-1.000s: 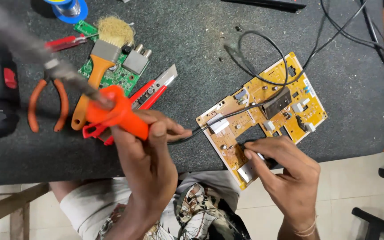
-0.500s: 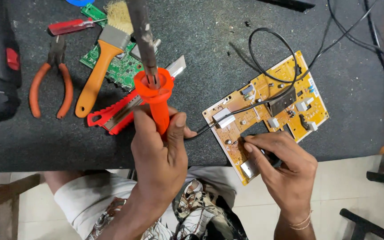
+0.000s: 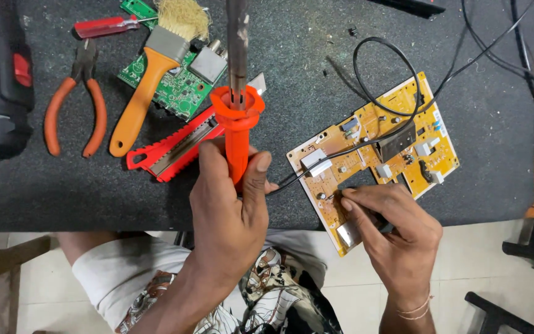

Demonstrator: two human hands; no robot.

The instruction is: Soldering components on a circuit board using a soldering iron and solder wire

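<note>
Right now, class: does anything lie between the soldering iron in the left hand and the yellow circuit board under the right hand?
Only a black cable. It runs from beside the left hand, which grips the soldering iron upright, across the yellow circuit board. The right hand covers the board's near edge. Otherwise bare black mat lies between them.

Left hand (image 3: 227, 213) bare, white sleeve pushed up the forearm; right hand (image 3: 397, 238) bare, thin thread bracelets at the wrist.

The left hand (image 3: 230, 210) has its grip closed around an orange soldering iron (image 3: 237, 133) held upright; just right of it, the right hand (image 3: 397, 232) presses on a yellow circuit board (image 3: 372, 151) on the dark surface (image 3: 316, 62).
</note>
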